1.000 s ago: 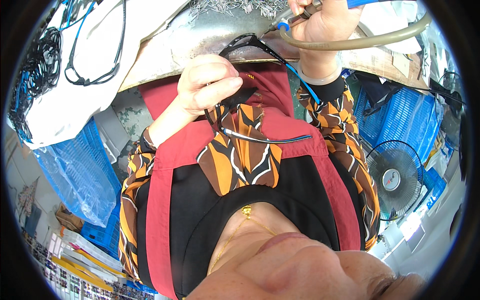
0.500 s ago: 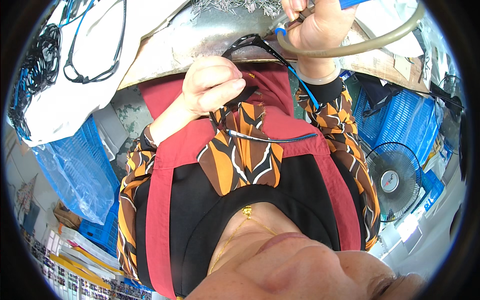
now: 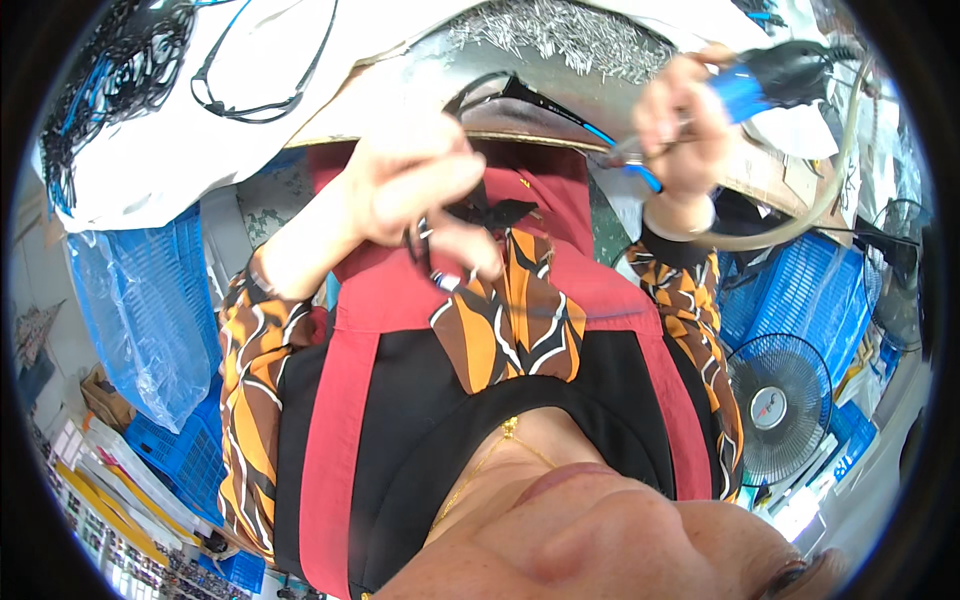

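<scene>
Smeared by motion, my left hand [image 3: 420, 190] holds a black eyeglass frame over my lap. One temple arm [image 3: 560, 112], black with a blue tip, reaches away to the right; the other is a blur in front of my apron. Much of the frame front is hidden behind my fingers. My right hand [image 3: 685, 125], also blurred, is closed around a blue powered screwdriver [image 3: 742, 92] with a black end. Its pointed tip aims left, close to the blue temple tip; whether they touch I cannot tell. A pale hose [image 3: 835, 190] loops beside the right wrist.
Many small slim silver metal pieces [image 3: 570, 35] lie on the metal work surface [image 3: 400, 85]. Another black eyeglass frame [image 3: 255, 115] rests on white cloth at the left, near a heap of frames [image 3: 110, 70]. Blue crates [image 3: 150, 260] and a fan [image 3: 775, 408] stand at the sides.
My right hand and the screwdriver have moved right and down, away from the frame front. The left hand's fingers have opened from a fist and shifted. The whole view has moved slightly.
</scene>
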Demonstrator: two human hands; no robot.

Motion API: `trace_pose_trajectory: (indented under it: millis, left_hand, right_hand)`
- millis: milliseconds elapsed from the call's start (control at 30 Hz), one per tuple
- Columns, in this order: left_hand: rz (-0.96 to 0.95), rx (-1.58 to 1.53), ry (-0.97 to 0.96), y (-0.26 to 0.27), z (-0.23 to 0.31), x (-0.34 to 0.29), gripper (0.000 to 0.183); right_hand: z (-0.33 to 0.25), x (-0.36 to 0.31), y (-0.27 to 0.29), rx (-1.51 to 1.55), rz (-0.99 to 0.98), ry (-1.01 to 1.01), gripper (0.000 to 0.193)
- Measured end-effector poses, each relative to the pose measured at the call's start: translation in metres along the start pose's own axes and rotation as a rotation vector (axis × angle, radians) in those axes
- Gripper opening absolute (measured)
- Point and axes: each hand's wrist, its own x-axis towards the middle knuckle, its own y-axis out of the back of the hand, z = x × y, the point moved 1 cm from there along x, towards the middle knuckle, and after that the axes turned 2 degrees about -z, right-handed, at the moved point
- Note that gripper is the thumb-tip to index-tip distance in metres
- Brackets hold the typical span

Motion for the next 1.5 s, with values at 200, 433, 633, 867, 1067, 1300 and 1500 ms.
trace_pose_trajectory:
  millis: [200, 433, 633, 867, 1067, 1300, 1500]
  left_hand:
    - [-0.350, 0.997, 0.177, 0.116, 0.093, -0.009, 0.065]
    - [-0.614, 1.240, 0.201, 0.129, 0.136, -0.045, 0.041]
    - [-0.756, 1.125, 0.055, 0.143, 0.145, -0.032, 0.038]
    - [-0.694, 1.250, 0.019, 0.162, 0.106, -0.034, 0.035]
    - [-0.457, 1.103, 0.537, 0.119, -0.031, -0.036, 0.040]
    - [-0.656, 0.924, 0.849, 0.106, -0.012, -0.018, 0.066]
    - [-0.765, 0.954, 0.807, 0.111, -0.011, 0.033, 0.062]
  right_hand:
    - [-0.053, 0.013, 0.090, -0.490, 0.743, 0.193, 0.037]
    - [-0.027, 0.039, 0.042, -1.433, 0.455, 0.729, 0.063]
    - [0.092, 0.216, 0.017, -1.915, -0.178, 0.057, 0.012]
    - [0.149, 0.308, -0.033, -2.165, -0.394, 0.115, 0.020]
    - [0.127, 0.311, -0.028, -2.133, -0.357, 0.024, 0.023]
    - [0.135, 0.311, -0.039, -2.405, -0.400, 0.302, 0.018]
    - [0.084, 0.301, -0.032, -2.291, -0.167, 0.332, 0.016]
